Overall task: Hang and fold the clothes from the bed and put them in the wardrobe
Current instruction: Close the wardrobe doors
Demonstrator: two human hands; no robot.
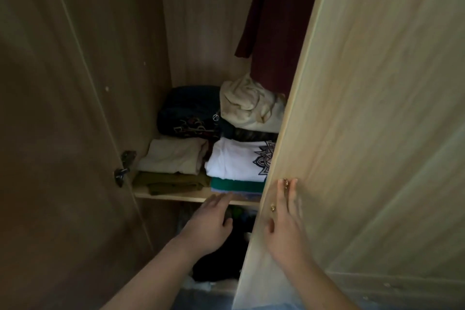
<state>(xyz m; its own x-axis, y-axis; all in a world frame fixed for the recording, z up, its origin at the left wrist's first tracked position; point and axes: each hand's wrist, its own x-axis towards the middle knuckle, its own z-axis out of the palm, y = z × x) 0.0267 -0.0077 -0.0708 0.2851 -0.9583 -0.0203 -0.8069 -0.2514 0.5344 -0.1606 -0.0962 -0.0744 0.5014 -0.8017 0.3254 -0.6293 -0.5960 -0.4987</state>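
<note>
A strip of bluish floor [201, 301] (dimly lit) shows at bottom.

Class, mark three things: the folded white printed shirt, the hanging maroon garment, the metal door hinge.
white printed shirt [231, 161]: head view, plain folded front.
maroon garment [276, 33]: head view, middle of hanging cloth.
door hinge [122, 173]: head view, lower metal piece.

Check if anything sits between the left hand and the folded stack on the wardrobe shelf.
Nothing visible does. The left hand reaches open toward the shelf edge, just below the folded stack, with no object between. The right door, with the right hand flat on it, hides only the stack's right side.
</note>
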